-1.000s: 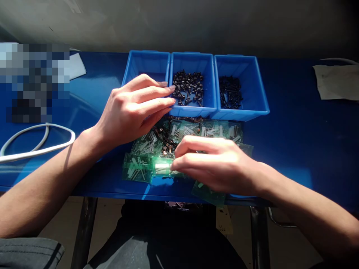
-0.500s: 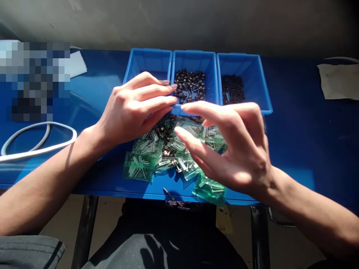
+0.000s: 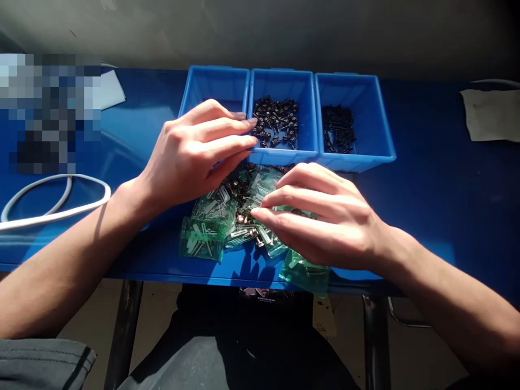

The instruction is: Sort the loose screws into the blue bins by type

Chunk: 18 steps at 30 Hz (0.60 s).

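Observation:
My left hand (image 3: 199, 154) is open with fingers stretched out, tips at the near corner between the left blue bin (image 3: 217, 76) and the middle blue bin (image 3: 284, 157); I see nothing held in it. Lower and to the right, my right hand (image 3: 325, 219) reaches over a pile with its fingers extended and slightly apart, holding nothing I can see; its thumb is hidden. Dark screws (image 3: 257, 236) lie loose in that pile among clear green packets (image 3: 203, 238) of screws and pale plastic pieces. More dark screws (image 3: 278, 122) lie in the middle bin.
The right blue bin (image 3: 365, 119) also holds dark screws. A white cable loop (image 3: 57, 219) and a white sheet (image 3: 109, 89) lie on the left side of the blue table (image 3: 426, 189). Brown paper (image 3: 489, 115) is at the far right. One packet (image 3: 304, 273) overhangs the front edge.
My right hand has come down to the pile, its raised index finger and thumb no longer spread. A screw seen by the table's front edge no longer shows there. My left hand stays put.

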Each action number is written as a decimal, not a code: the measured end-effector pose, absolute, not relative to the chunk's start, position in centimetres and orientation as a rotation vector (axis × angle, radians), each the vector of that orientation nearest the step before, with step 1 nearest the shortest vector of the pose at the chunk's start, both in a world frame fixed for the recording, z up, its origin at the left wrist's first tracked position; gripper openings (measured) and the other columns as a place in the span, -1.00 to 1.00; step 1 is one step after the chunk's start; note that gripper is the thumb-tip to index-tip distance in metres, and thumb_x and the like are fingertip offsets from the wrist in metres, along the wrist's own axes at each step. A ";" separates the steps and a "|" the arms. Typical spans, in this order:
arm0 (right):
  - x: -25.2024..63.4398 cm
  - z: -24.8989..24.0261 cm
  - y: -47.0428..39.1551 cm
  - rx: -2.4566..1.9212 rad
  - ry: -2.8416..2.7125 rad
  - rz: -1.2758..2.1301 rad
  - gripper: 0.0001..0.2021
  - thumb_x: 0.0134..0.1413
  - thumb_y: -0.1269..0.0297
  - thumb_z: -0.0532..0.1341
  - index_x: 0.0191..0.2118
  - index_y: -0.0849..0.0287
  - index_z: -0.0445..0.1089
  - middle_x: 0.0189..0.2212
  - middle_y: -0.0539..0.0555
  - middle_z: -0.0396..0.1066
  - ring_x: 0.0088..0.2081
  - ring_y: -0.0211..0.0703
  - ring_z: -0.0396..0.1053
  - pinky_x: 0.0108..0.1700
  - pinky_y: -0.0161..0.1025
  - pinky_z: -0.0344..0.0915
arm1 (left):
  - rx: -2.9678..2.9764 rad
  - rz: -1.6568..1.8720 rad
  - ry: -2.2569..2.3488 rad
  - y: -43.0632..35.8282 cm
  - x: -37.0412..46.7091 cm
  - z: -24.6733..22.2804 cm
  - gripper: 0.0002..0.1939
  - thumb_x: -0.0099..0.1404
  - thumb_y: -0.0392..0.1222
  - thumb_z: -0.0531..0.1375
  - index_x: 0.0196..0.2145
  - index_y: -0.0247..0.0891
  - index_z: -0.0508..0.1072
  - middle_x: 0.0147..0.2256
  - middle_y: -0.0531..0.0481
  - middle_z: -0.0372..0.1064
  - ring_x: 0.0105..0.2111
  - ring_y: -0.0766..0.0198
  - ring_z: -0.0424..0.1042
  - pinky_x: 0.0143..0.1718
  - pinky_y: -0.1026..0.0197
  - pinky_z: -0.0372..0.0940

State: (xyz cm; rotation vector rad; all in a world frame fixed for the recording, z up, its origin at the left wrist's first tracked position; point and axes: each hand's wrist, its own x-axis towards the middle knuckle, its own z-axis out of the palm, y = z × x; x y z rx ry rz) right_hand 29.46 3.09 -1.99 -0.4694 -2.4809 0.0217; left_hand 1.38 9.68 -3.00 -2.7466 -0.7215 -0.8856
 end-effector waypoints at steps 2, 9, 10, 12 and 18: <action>29.4 -2.0 2.9 -0.432 -2.479 0.014 -0.91 0.42 0.40 0.39 -0.12 0.03 0.61 -0.16 0.07 0.69 -0.17 -0.03 0.54 -0.20 -0.04 0.47 | -2.753 -0.889 -0.746 9.7 1.5 -2.9 -0.79 0.67 -0.20 0.28 0.17 -0.13 0.62 0.22 0.03 0.63 0.21 0.05 0.62 0.18 -0.10 0.67; 28.5 -2.7 2.3 -0.401 -2.494 -0.022 -0.91 0.46 0.47 0.36 -0.10 0.16 0.62 -0.23 0.04 0.67 -0.19 -0.10 0.51 -0.17 -0.10 0.47 | -2.761 -0.784 -0.864 9.5 1.5 -2.8 -0.74 0.69 -0.12 0.20 0.15 -0.07 0.67 0.23 0.06 0.63 0.22 0.04 0.62 0.20 -0.05 0.61; 28.6 -2.7 2.4 -0.411 -2.492 -0.027 -0.91 0.47 0.46 0.36 -0.10 0.17 0.63 -0.24 0.05 0.67 -0.20 -0.10 0.51 -0.17 -0.10 0.47 | -2.754 -0.776 -0.850 9.6 1.6 -2.8 -0.74 0.68 -0.13 0.20 0.18 -0.10 0.65 0.24 0.04 0.62 0.23 0.04 0.61 0.21 -0.06 0.61; 28.8 -2.8 2.6 -0.422 -2.489 -0.031 -0.92 0.48 0.45 0.35 -0.11 0.20 0.62 -0.26 0.07 0.68 -0.20 -0.09 0.51 -0.20 -0.08 0.46 | -2.730 -0.788 -0.793 9.7 1.7 -2.3 -0.72 0.67 -0.16 0.23 0.23 -0.17 0.62 0.27 -0.02 0.60 0.27 -0.01 0.59 0.26 -0.10 0.59; 29.7 -2.8 2.8 -0.438 -2.502 -0.064 -0.89 0.45 0.46 0.37 -0.08 0.08 0.57 -0.25 0.01 0.68 -0.20 -0.11 0.51 -0.21 -0.08 0.48 | -2.825 -0.774 -0.906 3.5 0.8 2.5 -0.59 0.61 -0.18 0.32 0.34 -0.15 0.53 0.35 0.02 0.52 0.37 -0.02 0.50 0.48 -0.13 0.44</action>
